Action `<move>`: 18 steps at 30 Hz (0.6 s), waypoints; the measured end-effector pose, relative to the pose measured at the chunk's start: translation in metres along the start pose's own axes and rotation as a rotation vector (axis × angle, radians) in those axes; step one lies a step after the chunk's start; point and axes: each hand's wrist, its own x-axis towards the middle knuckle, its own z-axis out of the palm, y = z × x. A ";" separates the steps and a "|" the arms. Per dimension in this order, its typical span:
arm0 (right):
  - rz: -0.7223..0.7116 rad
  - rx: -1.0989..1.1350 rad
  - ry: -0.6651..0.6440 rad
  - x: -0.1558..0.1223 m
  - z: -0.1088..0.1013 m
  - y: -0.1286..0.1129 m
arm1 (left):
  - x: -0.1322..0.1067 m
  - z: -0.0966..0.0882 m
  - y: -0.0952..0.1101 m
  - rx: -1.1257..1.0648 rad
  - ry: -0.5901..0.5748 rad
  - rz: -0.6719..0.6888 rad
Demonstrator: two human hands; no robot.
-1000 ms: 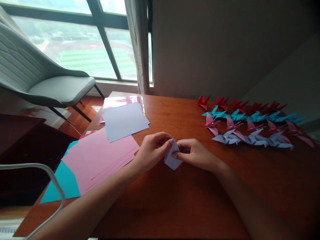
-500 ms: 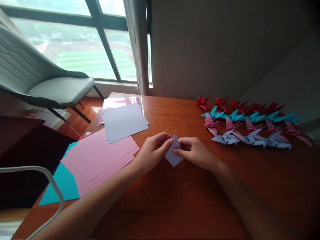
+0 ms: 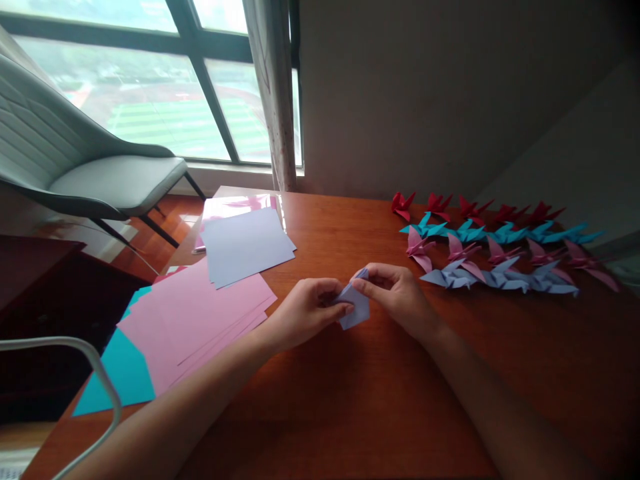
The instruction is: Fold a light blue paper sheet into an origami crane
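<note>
A small folded piece of lavender origami paper (image 3: 358, 312) is held between both hands above the wooden table. My left hand (image 3: 311, 312) pinches its left side, thumb lying across the front. With thumb and fingertips, my right hand (image 3: 395, 291) grips the upper right corner, where several layers show. Part of the paper is hidden behind the fingers. To the right stand rows of folded paper cranes: lavender ones (image 3: 505, 277) nearest, then pink cranes (image 3: 420, 248), turquoise cranes (image 3: 467, 231) and red cranes (image 3: 401, 205) at the back.
Left of my hands lie lavender sheets (image 3: 250, 247), fanned pink sheets (image 3: 195, 313) and a turquoise sheet (image 3: 120, 373). A shiny packet (image 3: 215, 210) is under the lavender sheets. A grey chair (image 3: 115, 180) stands beyond the table (image 3: 340, 413), by the window. A pale curved rail (image 3: 103, 373) is at lower left.
The folded paper has turned, its narrow tip now leaning to the right. My right hand has shifted up to that corner, and my left thumb now lies across the paper's front.
</note>
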 end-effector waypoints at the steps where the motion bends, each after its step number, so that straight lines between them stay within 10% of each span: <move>1: -0.008 0.000 0.007 0.000 0.000 0.000 | 0.000 0.000 0.000 0.002 -0.002 -0.001; 18: -0.001 0.038 0.168 0.000 0.001 0.000 | -0.002 0.001 0.003 -0.003 -0.087 -0.012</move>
